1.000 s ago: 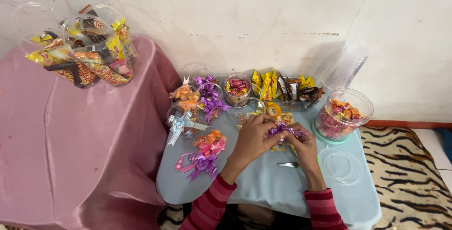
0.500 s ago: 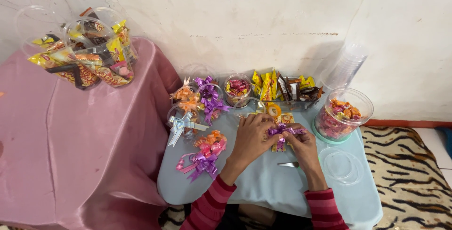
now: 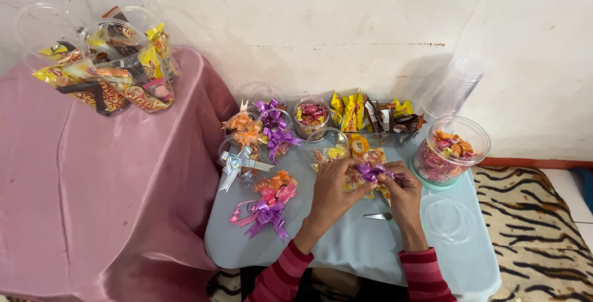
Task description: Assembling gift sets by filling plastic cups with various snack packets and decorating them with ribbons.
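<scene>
My left hand (image 3: 333,186) and right hand (image 3: 401,192) both pinch a purple ribbon bow (image 3: 370,171) between closed fingertips, above a clear cup of sweets (image 3: 357,181) on the pale blue table (image 3: 346,246); scissors (image 3: 378,216) lie just beside my right wrist

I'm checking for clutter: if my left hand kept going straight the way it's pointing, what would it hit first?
Likely the purple ribbon bow that the left hand and right hand are working on; past it, the row of yellow and brown snack packets. Depth is hard to judge.
</scene>
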